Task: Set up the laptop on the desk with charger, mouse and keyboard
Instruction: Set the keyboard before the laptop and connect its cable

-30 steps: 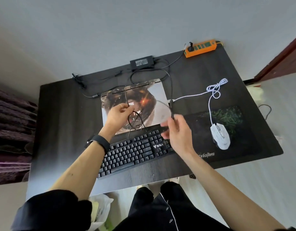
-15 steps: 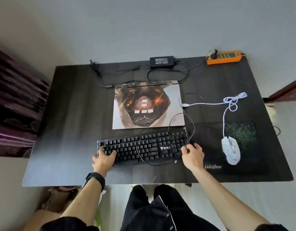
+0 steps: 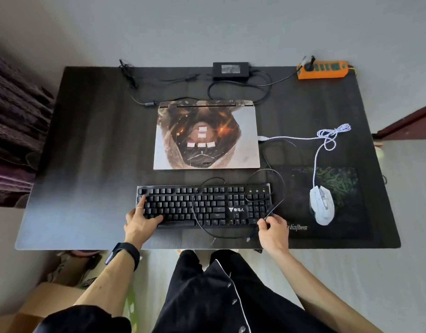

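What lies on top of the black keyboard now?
A loose black cable loops over the keyboard. The left hand rests on its left end and covers that part. The right hand pinches the cable at its right front corner.

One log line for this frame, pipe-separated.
left hand: rests on keyboard | right hand: pinches keyboard cable | laptop: closed | mouse: on pad

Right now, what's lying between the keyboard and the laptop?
In the head view, only loops of the black cable cross that bare strip of desk.
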A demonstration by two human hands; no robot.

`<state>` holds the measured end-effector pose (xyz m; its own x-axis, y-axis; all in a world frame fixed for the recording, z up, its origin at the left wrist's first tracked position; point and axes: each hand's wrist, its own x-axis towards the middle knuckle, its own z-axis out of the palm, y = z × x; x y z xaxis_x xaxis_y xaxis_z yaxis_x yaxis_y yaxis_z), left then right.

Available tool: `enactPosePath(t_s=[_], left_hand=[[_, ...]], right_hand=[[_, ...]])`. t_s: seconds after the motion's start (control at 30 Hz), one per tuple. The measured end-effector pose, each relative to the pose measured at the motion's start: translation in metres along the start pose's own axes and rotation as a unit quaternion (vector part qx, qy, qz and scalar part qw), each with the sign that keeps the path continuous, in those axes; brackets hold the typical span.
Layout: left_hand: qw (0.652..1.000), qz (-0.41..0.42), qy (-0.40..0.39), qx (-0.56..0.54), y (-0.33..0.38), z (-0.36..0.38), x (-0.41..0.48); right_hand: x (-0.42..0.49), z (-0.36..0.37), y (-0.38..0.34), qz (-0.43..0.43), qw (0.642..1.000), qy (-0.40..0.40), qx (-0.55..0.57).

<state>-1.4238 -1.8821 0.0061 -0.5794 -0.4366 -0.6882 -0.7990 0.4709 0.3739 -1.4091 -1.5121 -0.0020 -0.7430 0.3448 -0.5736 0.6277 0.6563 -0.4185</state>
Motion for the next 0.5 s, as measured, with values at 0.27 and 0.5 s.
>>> enactPosePath(t_s=[0.27,0.5], left_hand=[[1.000,0.001,0.016,-0.006,-0.004,-0.006,-0.001],[0.999,-0.012,0.031,0.017,-0.011,0.002,-0.007]], right_hand=[[-0.003,0.003,-0.008,0.015,0.999,0.007,0.045],[-0.019,0.008,0.003,0.004,0.999,-0.001,0.036]])
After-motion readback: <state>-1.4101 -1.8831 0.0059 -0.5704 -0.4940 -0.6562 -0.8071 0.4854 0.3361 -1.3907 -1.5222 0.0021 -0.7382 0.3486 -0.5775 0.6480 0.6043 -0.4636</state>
